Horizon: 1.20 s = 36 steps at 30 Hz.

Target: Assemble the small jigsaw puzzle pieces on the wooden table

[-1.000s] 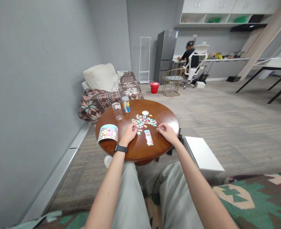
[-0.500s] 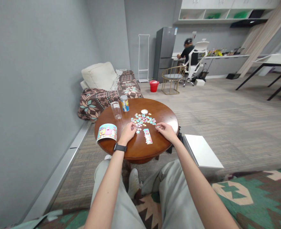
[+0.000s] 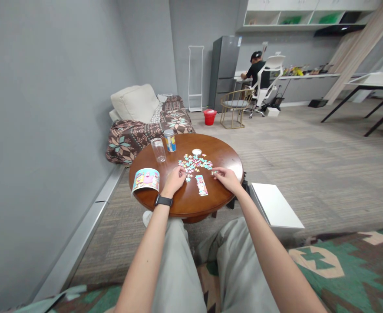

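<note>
Loose jigsaw puzzle pieces lie in a spread pile on the round wooden table. A joined strip of puzzle pieces lies nearer to me, between my hands. At the pile's left edge rests my left hand, wearing a dark watch, its fingers curled together; whatever they hold is hidden. My right hand, to the right of the strip, pinches a small puzzle piece between thumb and fingertips. A curved picture sheet with cartoon figures stands left of my left hand.
Behind my left hand stand a clear glass and a printed can. A round lid lies behind the pile. A white box is right of the table. Farther back, a person sits at a counter.
My left leg has shifted, and the white shoe between my legs is gone from there; a shoe now shows farther left. Both hands stay almost in place.
</note>
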### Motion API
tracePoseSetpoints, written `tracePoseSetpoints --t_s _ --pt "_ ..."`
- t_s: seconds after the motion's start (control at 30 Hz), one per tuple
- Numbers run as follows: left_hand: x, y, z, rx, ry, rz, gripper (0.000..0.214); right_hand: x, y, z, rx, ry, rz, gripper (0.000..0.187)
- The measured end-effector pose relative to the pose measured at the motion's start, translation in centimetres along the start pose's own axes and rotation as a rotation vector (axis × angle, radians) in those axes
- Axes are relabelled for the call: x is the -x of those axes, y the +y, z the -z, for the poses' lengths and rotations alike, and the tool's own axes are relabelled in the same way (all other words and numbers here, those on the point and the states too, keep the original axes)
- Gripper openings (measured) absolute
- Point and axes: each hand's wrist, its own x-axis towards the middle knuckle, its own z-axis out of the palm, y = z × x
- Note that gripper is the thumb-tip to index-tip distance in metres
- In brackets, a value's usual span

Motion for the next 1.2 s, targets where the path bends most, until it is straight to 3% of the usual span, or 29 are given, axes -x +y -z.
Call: tracePoseSetpoints --t_s 0.23,0.47,0.73,1.2 --pt "0.14 0.15 0.12 -0.005 0.003 0.007 0.013 -0.17 0.64 -0.26 -0.029 0.032 0.023 0.015" --pt "0.1 -0.24 -0.2 0.022 -0.016 0.007 0.012 -0.03 0.45 -0.23 -0.011 0.024 0.024 0.016" --pt "0.28 -0.11 0.24 -0.015 -0.094 -0.073 0.037 0.0 0.28 -0.18 0.027 0.031 0.024 0.01" --pt "0.46 0.06 0.13 0.052 -0.108 -0.097 0.032 -0.02 0.54 -0.08 0.001 0.027 0.039 0.011"
